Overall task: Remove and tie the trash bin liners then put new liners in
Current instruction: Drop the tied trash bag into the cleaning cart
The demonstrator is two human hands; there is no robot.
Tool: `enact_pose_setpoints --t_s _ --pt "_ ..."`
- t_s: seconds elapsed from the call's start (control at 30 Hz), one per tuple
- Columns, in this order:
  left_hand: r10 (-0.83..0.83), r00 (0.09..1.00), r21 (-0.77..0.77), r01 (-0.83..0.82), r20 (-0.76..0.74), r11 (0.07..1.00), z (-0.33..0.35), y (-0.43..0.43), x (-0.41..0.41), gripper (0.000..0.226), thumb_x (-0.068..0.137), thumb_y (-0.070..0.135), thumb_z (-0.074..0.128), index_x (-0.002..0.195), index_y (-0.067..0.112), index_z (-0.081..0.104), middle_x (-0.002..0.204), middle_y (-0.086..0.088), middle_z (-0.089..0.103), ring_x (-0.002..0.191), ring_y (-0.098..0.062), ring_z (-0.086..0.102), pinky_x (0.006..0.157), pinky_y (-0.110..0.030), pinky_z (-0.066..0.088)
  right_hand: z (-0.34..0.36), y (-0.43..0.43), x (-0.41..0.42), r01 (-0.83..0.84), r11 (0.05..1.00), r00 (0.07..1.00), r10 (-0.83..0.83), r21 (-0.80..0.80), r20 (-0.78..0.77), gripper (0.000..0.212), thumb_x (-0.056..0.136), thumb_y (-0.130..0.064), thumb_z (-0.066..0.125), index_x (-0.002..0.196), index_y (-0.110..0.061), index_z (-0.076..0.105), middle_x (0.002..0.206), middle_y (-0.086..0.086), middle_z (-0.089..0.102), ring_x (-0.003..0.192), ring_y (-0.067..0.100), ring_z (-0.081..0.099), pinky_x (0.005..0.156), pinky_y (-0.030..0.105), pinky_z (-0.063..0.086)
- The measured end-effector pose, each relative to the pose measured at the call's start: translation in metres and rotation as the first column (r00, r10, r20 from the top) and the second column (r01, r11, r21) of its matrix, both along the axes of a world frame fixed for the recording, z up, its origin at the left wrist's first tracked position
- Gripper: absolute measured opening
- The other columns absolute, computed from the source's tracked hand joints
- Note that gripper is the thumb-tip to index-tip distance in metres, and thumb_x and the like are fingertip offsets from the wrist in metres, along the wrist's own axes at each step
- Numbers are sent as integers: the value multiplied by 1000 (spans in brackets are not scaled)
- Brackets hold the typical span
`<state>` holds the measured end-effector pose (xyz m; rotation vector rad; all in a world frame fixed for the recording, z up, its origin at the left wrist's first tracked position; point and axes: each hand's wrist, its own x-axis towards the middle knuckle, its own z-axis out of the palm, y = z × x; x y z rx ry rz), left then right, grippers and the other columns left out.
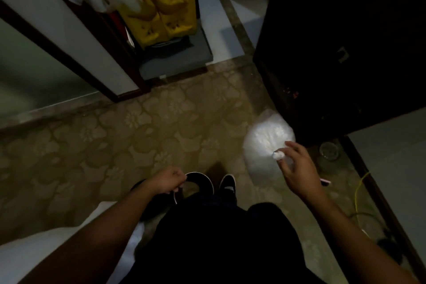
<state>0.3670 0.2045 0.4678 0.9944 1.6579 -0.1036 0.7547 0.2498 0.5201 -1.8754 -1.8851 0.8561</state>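
At the far left, the left hand [169,182] was closed in a fist around the thin metal rim of a small round dark trash bin [198,182], which hung low beside the person's dark trousers; whether a liner sat inside the bin could not be told, because the opening looked only dark. Just to the right of the bin one black shoe with a white sole [228,183] stood on the beige carpet with a pressed flower pattern [115,127]. Further right, the full, translucent white plastic trash bag [268,140] was on or just above the carpet, near the corner of a dark wooden cabinet [322,64]. Its body lay ahead of the right hand [297,168], and its twisted neck pointed back toward that hand, ending in a small white knot [278,155]. The right hand was half open, fingers spread and curved, and the knot touched the fingertips; it was clearly the nearer hand to the bag. The plastic looked thin, soft and crinkled, the bag rounded and light. I judged the tying done and the bin ready for a new liner.
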Motion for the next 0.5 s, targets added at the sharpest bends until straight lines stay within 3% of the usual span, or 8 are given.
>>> enact_pose_setpoints --t_s 0.1,0.2,0.3,0.5 --pt "58 997 67 -61 59 996 17 65 40 24 101 12 51 79 17 56 64 0 58 42 -3 50 39 -13 36 8 40 32 29 1000 999 -28 -5 41 17 95 -22 68 108 -15 75 141 8 53 123 26 57 100 32 42" --pt "29 991 110 -44 134 993 34 131 74 19 100 10 51 83 17 58 75 -9 61 51 -11 52 44 -18 37 7 80 69 56 998 995 -55 -18 84 19 96 -24 67 111 -15 75 146 5 50 127 25 55 102 35 43" --pt "45 984 162 -73 173 984 48 193 103 16 99 10 52 87 17 60 75 -2 64 56 -11 55 48 -20 38 -1 121 102 78 996 990 -71 -48 122 23 97 -22 65 115 -11 74 147 10 48 129 30 53 102 36 41" --pt "138 982 214 -163 128 963 55 294 138 11 100 10 50 96 12 60 75 0 63 54 -8 55 44 -14 42 -30 218 146 34 985 991 -12 -168 136 27 98 -22 65 119 -8 73 143 20 51 128 38 53 106 42 42"
